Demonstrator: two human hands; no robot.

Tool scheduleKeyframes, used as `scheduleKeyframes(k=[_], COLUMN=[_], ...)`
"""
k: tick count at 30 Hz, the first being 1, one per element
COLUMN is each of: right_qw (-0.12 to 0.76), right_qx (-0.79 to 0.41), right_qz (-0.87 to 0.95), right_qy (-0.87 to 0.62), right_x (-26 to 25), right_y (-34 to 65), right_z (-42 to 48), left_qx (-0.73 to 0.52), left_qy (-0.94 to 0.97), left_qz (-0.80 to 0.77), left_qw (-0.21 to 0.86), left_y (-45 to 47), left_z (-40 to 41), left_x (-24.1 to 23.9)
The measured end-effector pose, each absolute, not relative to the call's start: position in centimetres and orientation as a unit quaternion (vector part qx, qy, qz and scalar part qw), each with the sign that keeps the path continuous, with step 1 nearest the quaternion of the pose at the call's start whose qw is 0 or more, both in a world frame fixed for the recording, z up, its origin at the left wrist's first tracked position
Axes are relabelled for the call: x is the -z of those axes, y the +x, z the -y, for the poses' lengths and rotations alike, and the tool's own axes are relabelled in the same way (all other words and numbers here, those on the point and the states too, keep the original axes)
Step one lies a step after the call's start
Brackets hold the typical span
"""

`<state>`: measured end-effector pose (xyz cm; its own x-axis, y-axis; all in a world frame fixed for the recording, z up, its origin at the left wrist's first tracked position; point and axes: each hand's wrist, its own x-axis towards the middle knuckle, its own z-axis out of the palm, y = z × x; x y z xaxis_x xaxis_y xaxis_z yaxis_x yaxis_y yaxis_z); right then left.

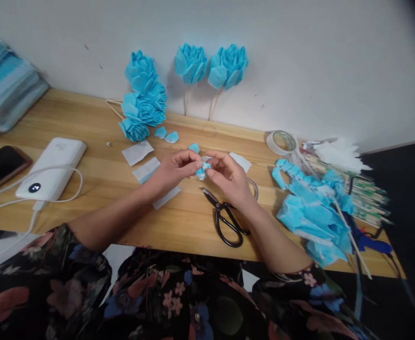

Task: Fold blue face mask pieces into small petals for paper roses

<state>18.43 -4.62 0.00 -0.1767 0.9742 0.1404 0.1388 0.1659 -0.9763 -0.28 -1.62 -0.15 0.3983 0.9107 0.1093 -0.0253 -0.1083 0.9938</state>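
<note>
My left hand (179, 170) pinches a small light-blue and white petal piece (203, 171) between thumb and fingertips. From the other side, my right hand (230, 177) has its thumb and curled fingers on the same piece. Fingers cover part of it, so its exact fold is hidden. A loose blue petal (194, 148) lies just beyond my hands, and two more petals (171, 137) rest farther back. Black-handled scissors (225, 217) lie below my right hand. White rectangular pieces (137, 152) are spread around my left hand.
Several blue flowers (142, 101) on sticks lie at the back left; two more (228, 66) lean on the wall. A tape roll (281, 143), crumpled blue material (314, 222) and a blue-handled tool (374, 243) are right. A power bank (53, 165) and phone (4, 167) lie left.
</note>
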Motion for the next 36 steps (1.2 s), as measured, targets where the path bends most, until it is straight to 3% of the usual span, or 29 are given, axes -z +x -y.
scheduleKeyframes(k=[18, 36], right_qw=[0.439, 0.451], right_qx=[-0.369, -0.430], right_qz=[0.661, 0.634], right_qy=[-0.484, -0.459], right_x=[0.48, 0.26], right_y=[17.57, 18.11], right_z=[5.33, 4.70], left_qx=[-0.363, -0.378], left_qy=[0.701, 0.688], left_qz=[-0.384, -0.384], left_qw=[0.479, 0.487], left_y=[-0.40, -0.23], left_z=[1.66, 1.59], left_x=[-0.07, 0.21])
